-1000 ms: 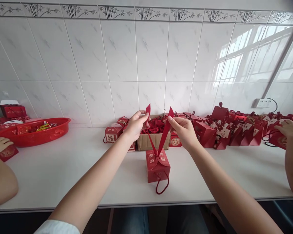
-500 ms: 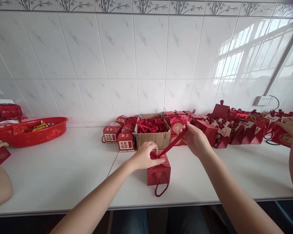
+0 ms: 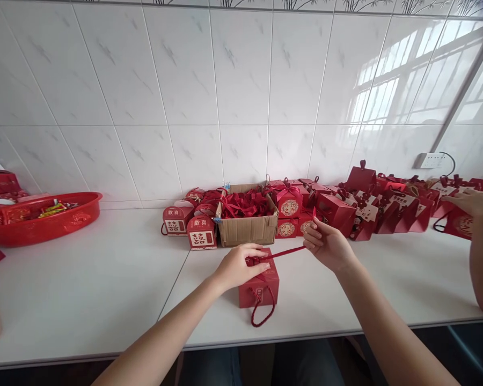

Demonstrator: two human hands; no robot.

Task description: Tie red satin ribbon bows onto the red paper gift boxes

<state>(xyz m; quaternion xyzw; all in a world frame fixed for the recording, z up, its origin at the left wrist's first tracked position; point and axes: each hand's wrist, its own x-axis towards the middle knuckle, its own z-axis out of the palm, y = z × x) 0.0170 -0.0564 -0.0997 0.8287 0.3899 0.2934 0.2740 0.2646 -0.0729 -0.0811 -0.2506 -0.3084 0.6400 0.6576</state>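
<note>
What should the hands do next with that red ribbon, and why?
Probably pull the ribbon rightwards with the right hand: it runs taut from the box top, where the left hand pinches its crossing, so the knot looks unfinished.

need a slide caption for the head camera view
Left hand holds the ribbon down on a red gift box; right hand stretches its end taut sideways.

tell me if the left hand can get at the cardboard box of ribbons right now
Probably yes: the left hand sits on the red gift box, and the open-topped cardboard box stands just behind it with only bare countertop between.
</note>
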